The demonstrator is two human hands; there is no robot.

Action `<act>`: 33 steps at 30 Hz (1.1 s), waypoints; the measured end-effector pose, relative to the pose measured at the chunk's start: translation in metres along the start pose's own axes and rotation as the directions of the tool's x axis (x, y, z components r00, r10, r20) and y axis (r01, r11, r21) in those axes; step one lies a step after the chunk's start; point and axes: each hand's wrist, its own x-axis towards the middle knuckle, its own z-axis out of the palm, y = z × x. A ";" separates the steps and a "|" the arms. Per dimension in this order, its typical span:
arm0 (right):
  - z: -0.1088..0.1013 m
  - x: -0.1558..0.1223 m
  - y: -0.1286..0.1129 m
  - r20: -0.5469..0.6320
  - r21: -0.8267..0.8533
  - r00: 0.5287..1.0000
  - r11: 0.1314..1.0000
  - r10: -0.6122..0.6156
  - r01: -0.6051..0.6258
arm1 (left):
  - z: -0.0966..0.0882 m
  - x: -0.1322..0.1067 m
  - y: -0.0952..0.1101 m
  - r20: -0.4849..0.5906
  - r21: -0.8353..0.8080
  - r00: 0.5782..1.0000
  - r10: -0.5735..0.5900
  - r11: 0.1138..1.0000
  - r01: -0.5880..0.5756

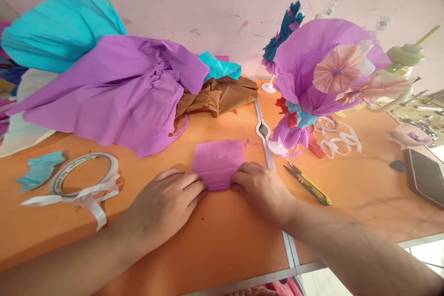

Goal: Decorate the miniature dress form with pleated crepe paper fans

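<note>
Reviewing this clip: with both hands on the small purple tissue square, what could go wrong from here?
1. The purple tissue square looks thin. The left hand and right hand both work its near edge, so pulling apart could tear it.
2. The snips lie close beside the right hand, and a sideways move might catch the blades.
3. The square's right side sits near the table seam, where it may snag.

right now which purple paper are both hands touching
The small flat purple square between left hand and right hand; the big purple sheet lies crumpled behind.
</note>
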 end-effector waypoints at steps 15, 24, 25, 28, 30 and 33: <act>0.006 -0.001 0.003 -0.141 -0.154 0.985 0.985 -0.096 0.074 | -0.005 0.004 0.006 -0.156 0.010 0.986 0.063 0.998 -0.063; 0.004 0.000 0.003 -0.074 -0.047 0.995 0.997 -0.067 0.064 | -0.002 0.004 0.006 -0.199 -0.042 0.978 0.065 0.996 -0.075; 0.003 0.000 0.002 -0.077 -0.051 0.995 0.997 -0.062 0.059 | -0.002 0.004 0.006 -0.192 -0.029 0.978 0.077 0.996 -0.085; 0.002 0.000 0.002 -0.077 -0.068 0.997 0.997 -0.031 0.026 | 0.000 0.003 0.004 -0.178 0.008 0.977 0.113 0.993 -0.114; 0.003 0.001 0.001 -0.059 -0.064 0.998 0.998 -0.021 0.017 | 0.000 0.003 0.004 -0.216 0.032 0.969 0.117 0.993 -0.113; 0.004 0.001 0.002 -0.059 -0.049 0.998 0.998 -0.034 0.031 | 0.000 0.004 0.004 -0.203 -0.004 0.973 0.112 0.993 -0.115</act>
